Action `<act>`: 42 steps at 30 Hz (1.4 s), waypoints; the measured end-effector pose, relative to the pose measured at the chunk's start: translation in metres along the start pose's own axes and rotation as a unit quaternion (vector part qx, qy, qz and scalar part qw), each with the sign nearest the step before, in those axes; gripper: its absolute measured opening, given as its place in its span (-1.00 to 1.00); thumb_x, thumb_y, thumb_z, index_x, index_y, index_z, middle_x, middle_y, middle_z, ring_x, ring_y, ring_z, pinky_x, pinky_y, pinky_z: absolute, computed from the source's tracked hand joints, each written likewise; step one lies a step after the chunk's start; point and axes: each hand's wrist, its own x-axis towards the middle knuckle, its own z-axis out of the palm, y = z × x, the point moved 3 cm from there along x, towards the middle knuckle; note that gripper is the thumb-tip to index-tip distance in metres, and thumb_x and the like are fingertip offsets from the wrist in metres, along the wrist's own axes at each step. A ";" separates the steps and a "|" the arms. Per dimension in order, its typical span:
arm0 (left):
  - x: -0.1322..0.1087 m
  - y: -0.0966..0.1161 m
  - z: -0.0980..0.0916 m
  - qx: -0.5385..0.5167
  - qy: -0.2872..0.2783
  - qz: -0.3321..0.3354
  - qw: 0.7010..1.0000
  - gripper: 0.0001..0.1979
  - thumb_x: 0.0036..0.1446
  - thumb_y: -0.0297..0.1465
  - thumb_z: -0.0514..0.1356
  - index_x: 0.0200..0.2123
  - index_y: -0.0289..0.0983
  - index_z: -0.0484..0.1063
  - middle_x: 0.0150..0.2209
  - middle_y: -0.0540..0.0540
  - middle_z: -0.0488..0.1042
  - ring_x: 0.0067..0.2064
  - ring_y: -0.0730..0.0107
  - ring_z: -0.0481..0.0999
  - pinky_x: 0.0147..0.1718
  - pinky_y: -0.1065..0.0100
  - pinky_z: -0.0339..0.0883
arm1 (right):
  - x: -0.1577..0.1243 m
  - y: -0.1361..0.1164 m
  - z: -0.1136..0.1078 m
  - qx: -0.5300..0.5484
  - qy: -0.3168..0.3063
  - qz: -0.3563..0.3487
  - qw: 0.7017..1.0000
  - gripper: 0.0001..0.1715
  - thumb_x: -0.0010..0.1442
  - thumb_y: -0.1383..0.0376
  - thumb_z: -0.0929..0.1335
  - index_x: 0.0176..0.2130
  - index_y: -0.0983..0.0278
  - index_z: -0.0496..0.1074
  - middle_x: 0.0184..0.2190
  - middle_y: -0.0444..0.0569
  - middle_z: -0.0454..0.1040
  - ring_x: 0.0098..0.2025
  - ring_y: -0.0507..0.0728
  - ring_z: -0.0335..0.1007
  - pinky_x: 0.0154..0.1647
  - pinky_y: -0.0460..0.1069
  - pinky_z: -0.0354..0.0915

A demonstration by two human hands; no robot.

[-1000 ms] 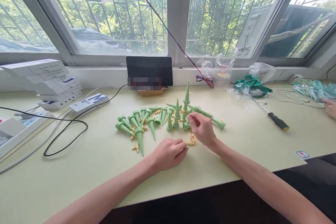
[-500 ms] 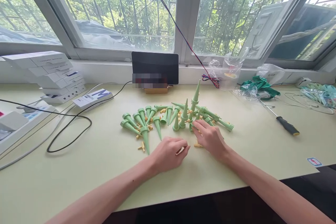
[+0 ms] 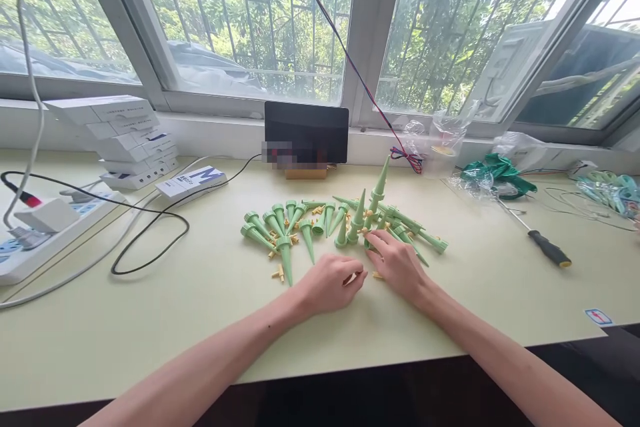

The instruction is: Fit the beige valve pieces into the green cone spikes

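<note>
Your left hand (image 3: 330, 283) rests on the counter (image 3: 200, 320) just below the middle of the frame. Its grip is curled, with the fingertips drawn together. I cannot tell whether a small yellow piece sits between them. Your right hand (image 3: 397, 267) lies beside it with its grip released, fingers spread flat and the tips touching the foot of the green spikes (image 3: 300, 230).

A few spikes stand upright (image 3: 357, 217) at the centre, and the tallest looks like one spike stacked on another (image 3: 379, 190). Most lie on their sides, fanned out left and right of the standing ones. Loose yellow pieces (image 3: 279, 272) are scattered among them, so I judge that most of the pile is untouched.

In the upper right of the frame, a clear plastic bag (image 3: 443, 137) has something yellow showing inside. Right of it, another bag holds crumpled green material (image 3: 487, 168). At the far right edge are wrapped teal things (image 3: 607, 185), too blurred to name. A screwdriver (image 3: 549, 248) lies well apart from both hands.
</note>
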 end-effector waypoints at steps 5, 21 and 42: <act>0.001 -0.002 -0.001 -0.010 0.003 -0.019 1.000 -0.66 0.24 -0.44 0.07 -0.60 -0.26 0.16 -0.64 0.08 0.17 -0.58 0.53 0.07 -0.54 0.41 0.03 | -0.002 -0.002 0.000 0.018 0.008 -0.025 0.999 -0.74 0.29 0.42 0.28 -0.05 0.27 0.44 -0.05 0.07 0.54 -0.34 0.11 0.55 -0.50 -0.06 0.32; 0.000 -0.002 -0.014 -0.109 0.088 -0.073 0.987 -0.81 0.07 -0.54 0.12 -0.22 -0.23 0.26 -0.46 0.09 0.26 -0.51 0.54 0.22 -0.48 0.44 0.18 | -0.010 -0.022 -0.016 0.134 0.184 -0.165 0.960 -0.56 0.30 0.44 0.33 0.15 0.24 0.30 -0.05 0.10 0.55 -0.08 0.13 0.54 -0.19 -0.03 0.50; 0.001 0.002 -0.018 -0.053 0.187 0.035 0.980 -0.71 0.17 -0.58 0.15 -0.05 -0.22 0.31 -0.16 -0.08 0.52 -0.48 0.65 0.43 -0.56 0.59 0.33 | -0.014 -0.038 -0.021 0.196 0.203 -0.144 0.949 -0.61 0.31 0.47 0.29 0.09 0.19 0.26 0.07 0.17 0.48 0.02 0.18 0.50 -0.14 0.05 0.50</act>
